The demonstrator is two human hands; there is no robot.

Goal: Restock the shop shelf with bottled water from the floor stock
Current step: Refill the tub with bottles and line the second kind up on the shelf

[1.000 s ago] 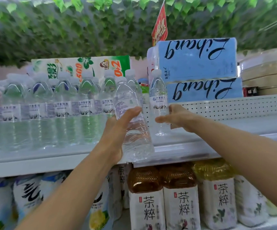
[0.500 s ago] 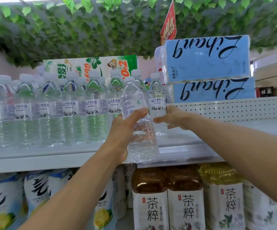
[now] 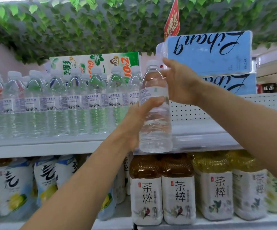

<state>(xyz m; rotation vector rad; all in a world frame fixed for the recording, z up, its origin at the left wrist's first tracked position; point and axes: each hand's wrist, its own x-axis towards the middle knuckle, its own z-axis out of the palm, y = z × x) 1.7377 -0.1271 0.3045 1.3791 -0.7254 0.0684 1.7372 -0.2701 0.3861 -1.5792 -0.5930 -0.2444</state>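
- Bottled water (image 3: 56, 103) already stands in a close row, several deep, along the left stretch of the upper shelf (image 3: 35, 148). By my reckoning a good share of the restocking is done.
- To the right of that row the shelf board shows bare, under the blue tissue packs (image 3: 209, 52). I'd judge there is room for more bottles there, so the job is not finished.
- The floor stock is out of sight from here, so I cannot tell how many bottles remain to bring up.
- One held bottle (image 3: 154, 113) is upright at the right end of the row, with its base at the shelf's front lip. Whether it rests on the board or hangs just above it, I cannot tell.
- The left hand (image 3: 134, 120) grips its lower body from the left side. The thumb (image 3: 152, 101) lies across the front just under the label, and the other fingers are hidden behind the bottle.
- The right hand (image 3: 180, 83) takes it at the neck and shoulder. Its fingers are curled toward the far side and the tips are hidden.
- What is left for this bottle, I'd say, is to be set back beside its neighbours and let go.
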